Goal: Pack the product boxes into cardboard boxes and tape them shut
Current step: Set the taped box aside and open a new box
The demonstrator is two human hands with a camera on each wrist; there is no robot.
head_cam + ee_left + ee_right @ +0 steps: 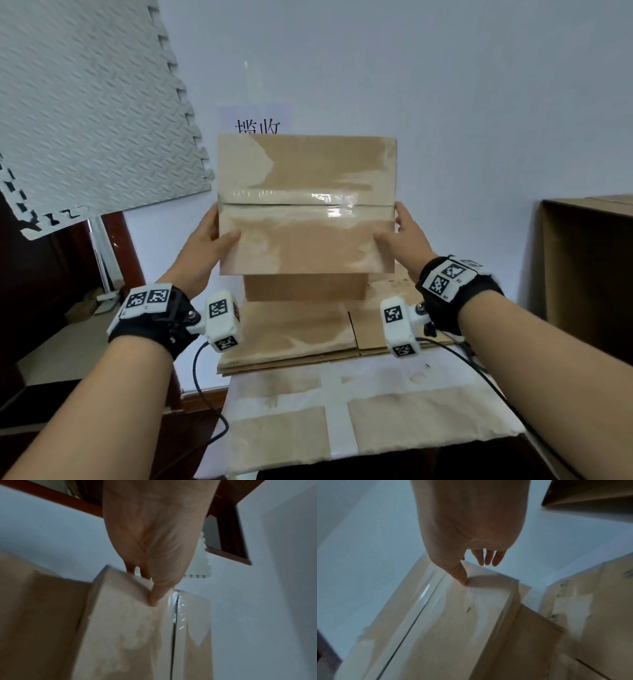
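Observation:
A closed cardboard box [308, 240] is held up in the air in front of the wall, its top face turned toward me. Clear tape [329, 202] runs along the centre seam between its flaps. My left hand [212, 236] grips the box's left edge, thumb on the front face and fingers behind. My right hand [397, 233] grips the right edge the same way. In the left wrist view the thumb [154, 599] presses the box [128, 628] beside the taped seam [176, 615]. In the right wrist view the thumb [462, 577] rests on the box [453, 628].
Below the held box stands another cardboard box [305, 287] on a stack of flattened cardboard [291, 335], on a paper-covered table [376, 387]. A large open carton [589, 267] stands at the right. A grey foam mat [92, 102] leans on the left wall.

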